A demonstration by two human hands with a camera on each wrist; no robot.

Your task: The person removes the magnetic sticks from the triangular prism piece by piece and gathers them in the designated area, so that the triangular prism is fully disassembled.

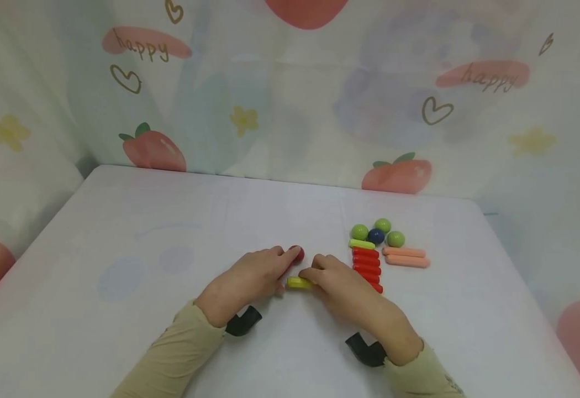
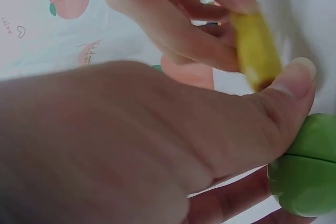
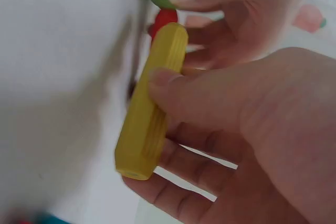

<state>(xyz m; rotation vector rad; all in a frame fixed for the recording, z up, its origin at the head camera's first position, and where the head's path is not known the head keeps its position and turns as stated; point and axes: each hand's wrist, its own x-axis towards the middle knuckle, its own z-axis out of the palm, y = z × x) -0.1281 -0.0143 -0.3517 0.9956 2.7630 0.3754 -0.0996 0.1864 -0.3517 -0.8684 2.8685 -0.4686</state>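
My left hand [image 1: 250, 279] holds a green ball [image 2: 307, 169] between thumb and fingers in the left wrist view. At the left thumb the head view shows a red ball [image 1: 297, 254]; whether it is the same piece I cannot tell. A red piece [image 3: 167, 18] sits just below the green ball in the right wrist view, partly hidden. My right hand [image 1: 347, 287] grips a yellow stick [image 3: 152, 108], thumb on one side and fingers behind it. One end of the stick points towards the left hand, and the hands are close together.
Right of the hands lie several red sticks [image 1: 367, 262], a lime stick [image 1: 362, 244] and two peach sticks [image 1: 406, 261]. Several green balls [image 1: 359, 232] and a blue ball [image 1: 376, 236] sit behind them. Black angled pieces [image 1: 367, 349] show at the wrists. A printed curtain [image 1: 290, 110] borders the white table.
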